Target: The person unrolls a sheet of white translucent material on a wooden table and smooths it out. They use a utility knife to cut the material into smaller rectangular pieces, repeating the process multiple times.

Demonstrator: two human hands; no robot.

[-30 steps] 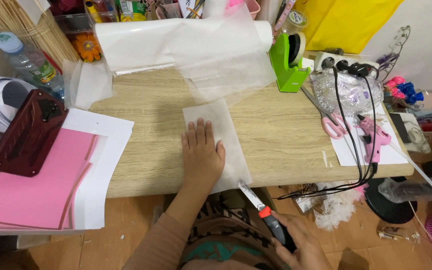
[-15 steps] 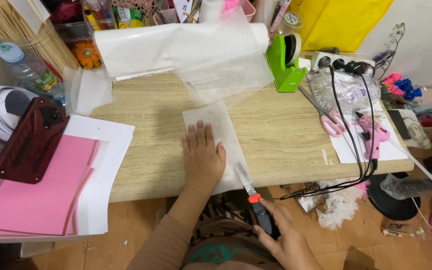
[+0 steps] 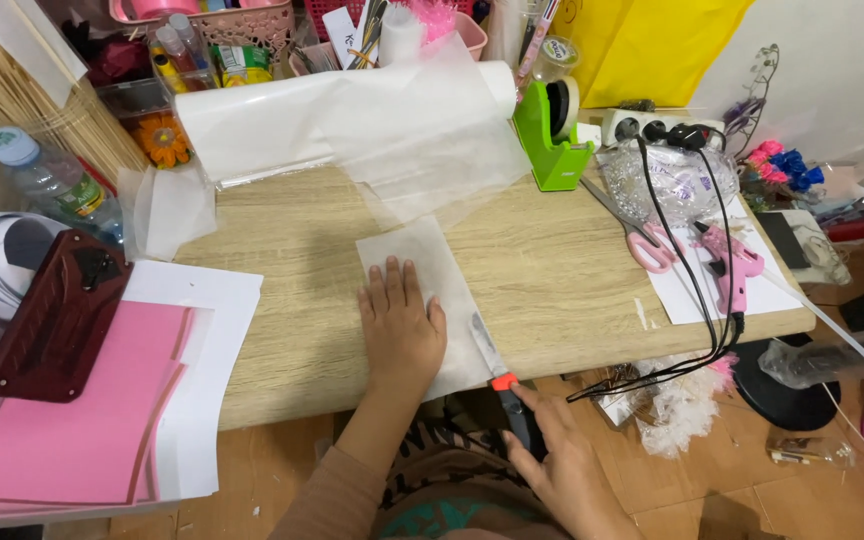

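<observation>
My left hand (image 3: 401, 330) lies flat, fingers together, on a white translucent sheet (image 3: 426, 262) spread on the wooden table (image 3: 292, 260). My right hand (image 3: 562, 470) grips the black handle of a utility knife (image 3: 497, 375) near the table's front edge. The knife's blade rests on the right part of the sheet, just right of my left hand. Behind the sheet lies a wide roll of the same white material (image 3: 282, 120), partly unrolled toward me.
A green tape dispenser (image 3: 550, 135), pink-handled scissors (image 3: 642, 240), a pink glue gun (image 3: 727, 262) and black cables (image 3: 697, 250) sit at the right. Pink and white paper sheets (image 3: 92, 420), a dark red tool (image 3: 57, 315) and a water bottle (image 3: 47, 180) lie at the left.
My right hand has brought the knife up and forward from below the table edge; its blade now lies on the sheet. My left hand has stayed pressed on the sheet.
</observation>
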